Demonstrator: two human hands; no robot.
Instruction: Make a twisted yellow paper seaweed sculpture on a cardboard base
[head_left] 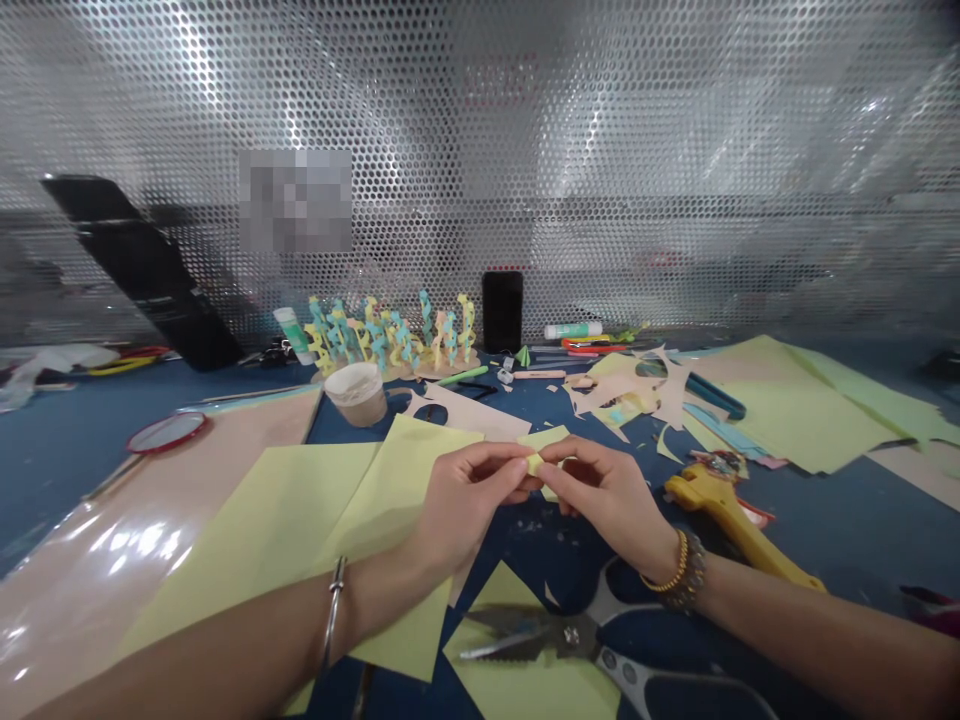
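Note:
My left hand (472, 490) and my right hand (607, 495) meet over the blue table, pinching a small piece of yellow paper (534, 464) between thumbs and fingers. Behind the fingers shows another yellow paper piece (546, 438), partly covered. Beneath my left forearm lie large pale yellow sheets (375, 530). Close in front of me, a pair of scissors (574, 634) with grey handles rests partly on a yellow sheet (502, 590). To the right of my right hand is a yellow-handled tool (731, 515), its kind unclear.
Twisted blue and yellow paper pieces (397, 335) stand behind a paper cup (356, 393). A black phone (502, 310) leans against the perforated metal wall (600, 150). Paper scraps (660, 385) and yellow sheets (787, 400) spread at right. A red-rimmed round mirror-like disc (166, 434) lies left.

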